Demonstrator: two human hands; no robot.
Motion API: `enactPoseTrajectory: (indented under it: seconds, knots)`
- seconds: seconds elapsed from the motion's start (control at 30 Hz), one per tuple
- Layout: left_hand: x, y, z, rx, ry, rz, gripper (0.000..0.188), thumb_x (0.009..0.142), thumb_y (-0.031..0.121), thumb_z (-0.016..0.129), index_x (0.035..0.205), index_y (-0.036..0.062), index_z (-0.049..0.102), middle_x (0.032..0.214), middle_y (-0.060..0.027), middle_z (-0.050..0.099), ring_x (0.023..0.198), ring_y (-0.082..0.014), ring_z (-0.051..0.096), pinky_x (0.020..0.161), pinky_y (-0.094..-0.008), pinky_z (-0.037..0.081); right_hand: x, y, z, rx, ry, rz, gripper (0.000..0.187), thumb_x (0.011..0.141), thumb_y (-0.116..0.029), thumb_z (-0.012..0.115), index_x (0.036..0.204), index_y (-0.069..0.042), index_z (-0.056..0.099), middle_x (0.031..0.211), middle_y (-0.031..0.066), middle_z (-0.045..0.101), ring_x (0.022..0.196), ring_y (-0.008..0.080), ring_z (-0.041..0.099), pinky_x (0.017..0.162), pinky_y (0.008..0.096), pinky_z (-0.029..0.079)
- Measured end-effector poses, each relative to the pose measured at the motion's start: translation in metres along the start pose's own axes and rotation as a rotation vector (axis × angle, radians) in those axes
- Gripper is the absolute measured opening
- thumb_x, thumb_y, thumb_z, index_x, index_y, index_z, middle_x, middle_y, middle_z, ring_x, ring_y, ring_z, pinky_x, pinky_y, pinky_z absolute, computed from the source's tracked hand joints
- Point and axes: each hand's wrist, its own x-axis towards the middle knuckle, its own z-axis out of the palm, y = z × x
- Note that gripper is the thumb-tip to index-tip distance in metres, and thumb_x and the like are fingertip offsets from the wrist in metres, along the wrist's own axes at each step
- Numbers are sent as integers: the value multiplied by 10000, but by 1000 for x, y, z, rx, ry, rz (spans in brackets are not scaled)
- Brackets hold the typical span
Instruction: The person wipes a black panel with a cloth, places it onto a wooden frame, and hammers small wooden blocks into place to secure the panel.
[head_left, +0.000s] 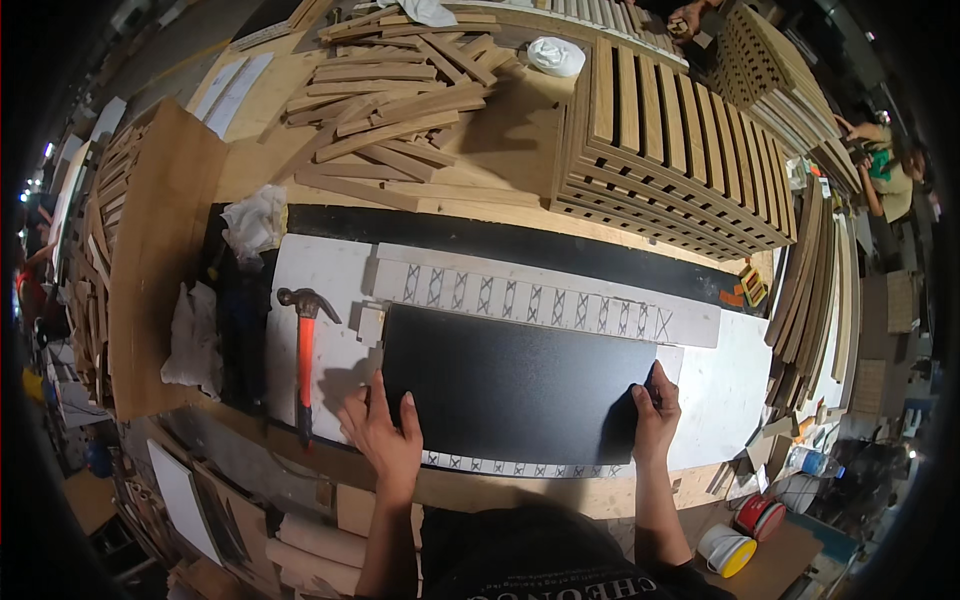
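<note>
A flat black rectangular panel [520, 385] lies in front of me on a white work board. My left hand [385, 425] holds its left end, with the index finger along the edge and the thumb over the corner. At the opposite end, my right hand [655, 410] grips the right edge between thumb and fingers. Just beyond the panel runs a pale strip [545, 300] marked with a row of crossed boxes. A similar marked strip [520, 468] shows along the near edge. Whatever lies beneath the panel is hidden.
A claw hammer [306, 350] with an orange handle lies left of the panel. Loose wooden slats [390, 110] are heaped at the back. Stacked slatted panels [680, 150] stand at back right. A wooden box [165, 250] of slats is at left. Another person's hand [685, 20] shows far off.
</note>
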Motion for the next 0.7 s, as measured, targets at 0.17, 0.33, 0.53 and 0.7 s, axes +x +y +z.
enactPoseTrajectory:
  seconds: [0.17, 0.33, 0.53, 0.7]
  knots:
    - [11, -9, 3, 74, 88, 150, 460, 865, 293, 626, 1227, 15, 573, 1154, -192, 519, 1105, -375, 450, 952, -500, 320, 11, -3, -11, -74, -72, -17, 460, 788, 36, 679, 1238, -8, 597, 975, 41, 516, 876, 116, 504, 838, 251, 439]
    - [18, -38, 7, -147, -50, 149, 442, 840, 249, 675, 1192, -5, 592, 1076, -252, 603, 1007, -419, 542, 929, -507, 398, 12, -7, -21, -159, -173, -42, 393, 791, 11, 707, 1175, -6, 628, 1035, 87, 612, 992, 172, 597, 895, 285, 482]
    - [50, -51, -17, -26, -204, 307, 410, 851, 387, 666, 994, 5, 701, 1011, -209, 662, 1014, -372, 570, 927, -453, 425, 34, -11, -40, -120, -391, 240, 318, 805, -119, 742, 1101, -19, 680, 945, 52, 711, 868, 102, 640, 822, 237, 492]
    - [54, -51, -8, -161, -328, 239, 348, 870, 281, 651, 1007, -38, 661, 1084, -241, 620, 1043, -400, 540, 950, -438, 405, 33, 3, -42, -34, -375, 265, 326, 797, -206, 747, 1083, -60, 690, 909, 42, 712, 839, 109, 645, 801, 241, 496]
